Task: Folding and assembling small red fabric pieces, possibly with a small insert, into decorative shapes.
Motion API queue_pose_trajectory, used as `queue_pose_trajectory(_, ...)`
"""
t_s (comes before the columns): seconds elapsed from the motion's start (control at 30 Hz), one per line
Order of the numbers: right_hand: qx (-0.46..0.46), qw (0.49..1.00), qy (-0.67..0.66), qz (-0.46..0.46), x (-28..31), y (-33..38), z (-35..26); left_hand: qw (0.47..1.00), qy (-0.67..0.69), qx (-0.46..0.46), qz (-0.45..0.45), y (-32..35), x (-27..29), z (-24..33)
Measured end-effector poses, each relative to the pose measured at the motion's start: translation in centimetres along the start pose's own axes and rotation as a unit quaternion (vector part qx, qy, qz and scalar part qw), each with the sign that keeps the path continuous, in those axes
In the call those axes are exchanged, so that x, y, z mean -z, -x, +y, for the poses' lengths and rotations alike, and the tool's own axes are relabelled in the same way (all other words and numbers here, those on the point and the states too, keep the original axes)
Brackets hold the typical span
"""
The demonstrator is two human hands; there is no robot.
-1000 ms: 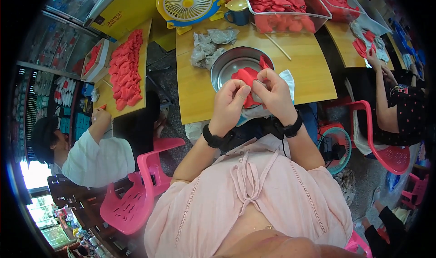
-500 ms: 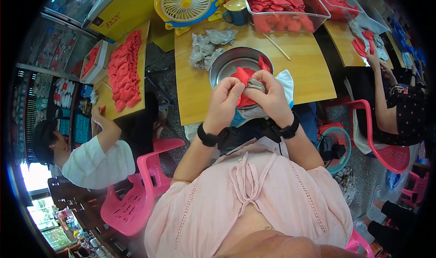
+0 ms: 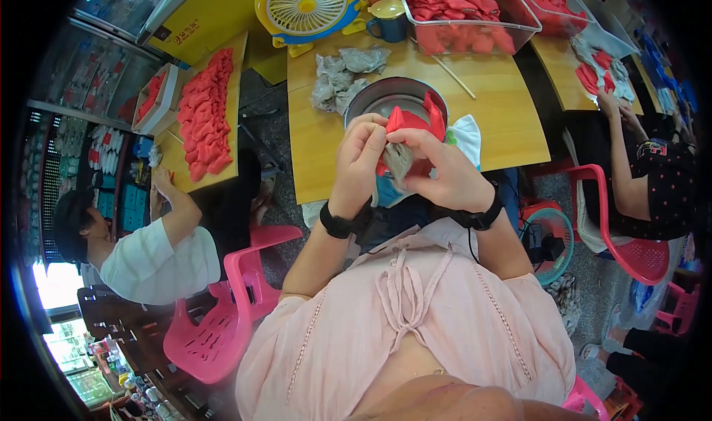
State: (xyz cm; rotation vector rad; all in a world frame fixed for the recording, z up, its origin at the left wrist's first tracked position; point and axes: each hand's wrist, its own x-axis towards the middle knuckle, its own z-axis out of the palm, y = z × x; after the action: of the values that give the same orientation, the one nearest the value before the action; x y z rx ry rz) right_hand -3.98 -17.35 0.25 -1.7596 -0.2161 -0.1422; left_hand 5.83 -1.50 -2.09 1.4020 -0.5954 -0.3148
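Above the near edge of the wooden table, my left hand (image 3: 357, 160) and my right hand (image 3: 445, 170) meet in front of me. Both sets of fingers are closed around a red cloth piece (image 3: 395, 119), whose pointed tip stands up between them. A crumpled grey bundle (image 3: 398, 158) hangs between the two hands, pinched by the right thumb and fingers; its material is unclear. Behind them, a round metal bowl (image 3: 361, 102) holds more red cloth (image 3: 432, 117) at its right side. White and blue cloth (image 3: 466, 137) lies beside the right hand.
Grey lumps in clear plastic (image 3: 337, 84) lie left of the bowl. A stick (image 3: 454, 78), a blue mug (image 3: 389, 28), a yellow fan (image 3: 308, 6) and a clear bin of red pieces (image 3: 475, 28) stand or lie farther back. People sit at tables on both sides.
My right hand has turned over and moved left toward the left hand. The grey bundle now hangs lower between the hands, and the red tip points upward.
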Motion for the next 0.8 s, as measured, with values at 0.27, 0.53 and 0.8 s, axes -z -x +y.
queue_pose_trajectory(0.27,0.170,0.942,0.254,0.137,0.3,-1.0,1.5,0.991,0.088,0.102,-0.024,0.3,0.2,-0.1)
queue_pose_trajectory(0.53,0.011,0.972,0.098,0.215,-0.2,-1.3,2.5,0.994,0.075,0.057,-0.052,1.3,-1.6,1.7)
queue_pose_trajectory(0.8,-0.023,0.960,-0.204,0.193,-0.8,-1.1,0.9,0.956,-0.242,-0.167,0.026,0.2,-0.6,1.6)
